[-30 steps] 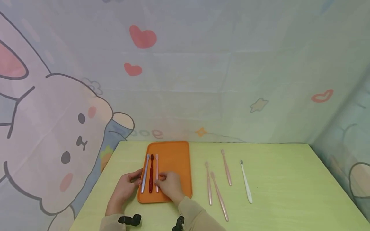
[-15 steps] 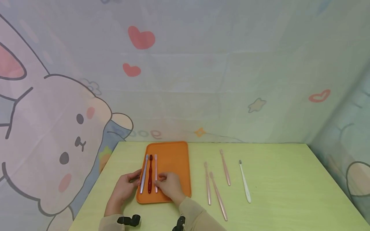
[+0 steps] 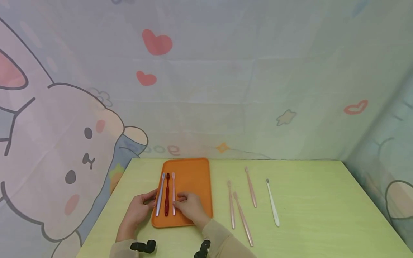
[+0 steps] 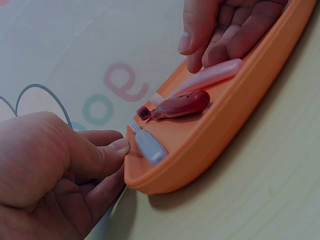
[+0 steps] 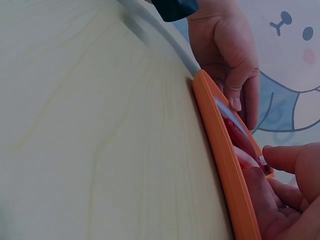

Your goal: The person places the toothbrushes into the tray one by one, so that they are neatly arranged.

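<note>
Right of the tray, only the head view shows a white toothbrush

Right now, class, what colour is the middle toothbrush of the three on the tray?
Dark red: the middle toothbrush shows best in the head view.

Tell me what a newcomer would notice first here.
Probably the big cartoon rabbit on the left of the backdrop. Next comes the orange tray on the left side of the table, where a red toothbrush stands out between a bluish toothbrush and a pink toothbrush. Then the left hand, holding the tray's left edge.
</note>
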The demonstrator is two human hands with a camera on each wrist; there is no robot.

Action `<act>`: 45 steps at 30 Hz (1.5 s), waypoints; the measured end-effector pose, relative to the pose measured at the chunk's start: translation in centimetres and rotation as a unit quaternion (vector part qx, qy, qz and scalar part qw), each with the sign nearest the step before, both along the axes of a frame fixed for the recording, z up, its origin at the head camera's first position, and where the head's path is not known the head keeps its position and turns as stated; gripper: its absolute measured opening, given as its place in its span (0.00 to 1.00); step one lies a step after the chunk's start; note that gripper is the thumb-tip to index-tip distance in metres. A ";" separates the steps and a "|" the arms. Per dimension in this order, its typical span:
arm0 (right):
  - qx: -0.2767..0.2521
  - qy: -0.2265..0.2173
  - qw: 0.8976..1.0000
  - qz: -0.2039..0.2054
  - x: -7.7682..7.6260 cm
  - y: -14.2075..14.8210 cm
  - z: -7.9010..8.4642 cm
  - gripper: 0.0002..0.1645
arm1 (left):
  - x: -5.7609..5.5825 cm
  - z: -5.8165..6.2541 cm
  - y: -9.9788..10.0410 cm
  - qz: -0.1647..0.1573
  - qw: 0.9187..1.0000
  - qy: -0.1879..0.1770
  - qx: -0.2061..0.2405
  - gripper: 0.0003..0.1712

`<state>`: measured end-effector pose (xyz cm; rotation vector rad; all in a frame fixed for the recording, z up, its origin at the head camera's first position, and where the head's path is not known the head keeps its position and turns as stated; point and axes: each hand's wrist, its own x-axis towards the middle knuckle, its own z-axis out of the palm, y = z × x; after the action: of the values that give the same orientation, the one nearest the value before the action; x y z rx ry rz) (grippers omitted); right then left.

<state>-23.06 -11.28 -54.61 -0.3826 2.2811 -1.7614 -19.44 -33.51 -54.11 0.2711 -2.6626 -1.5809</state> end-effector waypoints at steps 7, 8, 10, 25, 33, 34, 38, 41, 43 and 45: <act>0.009 -0.039 0.999 0.028 0.2 1.1 0.6 0.29 | 0.1 0.1 0.0 0.005 1.000 -0.009 0.000 0.29; 0.005 -0.046 0.998 0.034 0.2 1.3 0.7 0.29 | 0.1 0.1 0.0 0.005 1.000 -0.011 0.000 0.29; -0.004 -0.060 0.997 0.045 0.2 1.8 0.8 0.31 | 0.1 0.2 0.0 0.005 1.000 -0.011 -0.003 0.29; -0.018 -0.011 0.998 0.067 -1.4 7.3 2.4 0.29 | 0.2 0.5 -0.2 0.006 1.000 -0.008 -0.008 0.28; -0.064 -0.011 0.996 0.066 -2.2 11.5 3.4 0.27 | 0.3 0.4 -0.1 0.003 1.000 -0.005 -0.010 0.28; -0.061 -0.007 0.996 0.064 -2.3 12.1 3.5 0.27 | 0.3 0.4 0.0 0.001 1.000 -0.005 -0.009 0.28; -0.058 0.003 0.997 0.044 -2.7 14.5 3.7 0.26 | 0.2 0.4 0.2 0.002 1.000 -0.006 -0.004 0.28; -0.051 0.009 0.998 0.029 -2.9 16.4 3.6 0.26 | 0.1 0.4 0.3 0.003 1.000 -0.005 -0.002 0.28; -0.045 0.012 0.999 0.020 -3.0 17.7 3.6 0.27 | 0.1 0.4 0.3 0.003 1.000 -0.006 0.000 0.28; -0.042 0.014 0.999 0.006 -3.2 19.0 3.4 0.27 | 0.0 0.3 0.4 0.004 1.000 -0.006 0.002 0.28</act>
<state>-26.26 7.67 -51.23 -0.4380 2.2240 -1.8622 -19.40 -33.16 -53.80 0.2908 -2.6640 -1.5883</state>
